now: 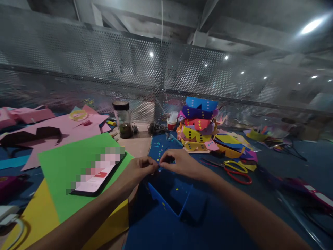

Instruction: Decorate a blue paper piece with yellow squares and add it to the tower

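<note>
My left hand [142,168] and my right hand [179,161] meet over the far edge of a blue folded paper piece [177,199] lying on the blue table. Both hands are closed in a pinch, fingertips nearly touching each other at the paper's upper edge. What sits between the fingertips is too small and dark to name. The blue paper carries small yellow dots and has folded flaps standing up.
A phone [96,173] lies on a green sheet [70,163] over a yellow sheet [39,215] at left. Pink paper [59,132], a glass jar [122,119], a stack of coloured folded paper pieces [199,125] and scissors [236,170] lie further back. A perforated metal screen [104,66] stands behind.
</note>
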Tool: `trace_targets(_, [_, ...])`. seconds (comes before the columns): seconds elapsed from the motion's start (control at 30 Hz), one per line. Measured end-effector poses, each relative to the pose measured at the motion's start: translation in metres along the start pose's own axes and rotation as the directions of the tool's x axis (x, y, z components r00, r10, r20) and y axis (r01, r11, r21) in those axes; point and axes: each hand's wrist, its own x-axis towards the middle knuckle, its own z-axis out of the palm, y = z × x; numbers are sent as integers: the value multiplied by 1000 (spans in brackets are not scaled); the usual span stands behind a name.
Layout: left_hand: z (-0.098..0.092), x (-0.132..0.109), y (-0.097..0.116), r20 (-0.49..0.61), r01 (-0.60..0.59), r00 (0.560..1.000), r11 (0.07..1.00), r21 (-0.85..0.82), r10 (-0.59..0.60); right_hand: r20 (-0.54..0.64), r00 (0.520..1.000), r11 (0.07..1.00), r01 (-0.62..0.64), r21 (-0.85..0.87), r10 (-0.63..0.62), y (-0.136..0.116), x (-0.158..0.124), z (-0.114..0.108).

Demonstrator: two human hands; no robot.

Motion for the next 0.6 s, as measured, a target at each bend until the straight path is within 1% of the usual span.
trace_targets(0.2, [1,2,-2,-4,-27,1000,999,20,27,-42,993,971,103,-214,-114,-4,-3,6])
trace_targets(0.37, [1,3,-3,-21,-14,1000,999,46,15,-43,986,922,133,-365,-159,-6,-4,8])
trace_targets(0.6, [1,4,-7,-23,-15,1000,999,47,16,-10,965,843,225,-488,-264,-5,-5,10])
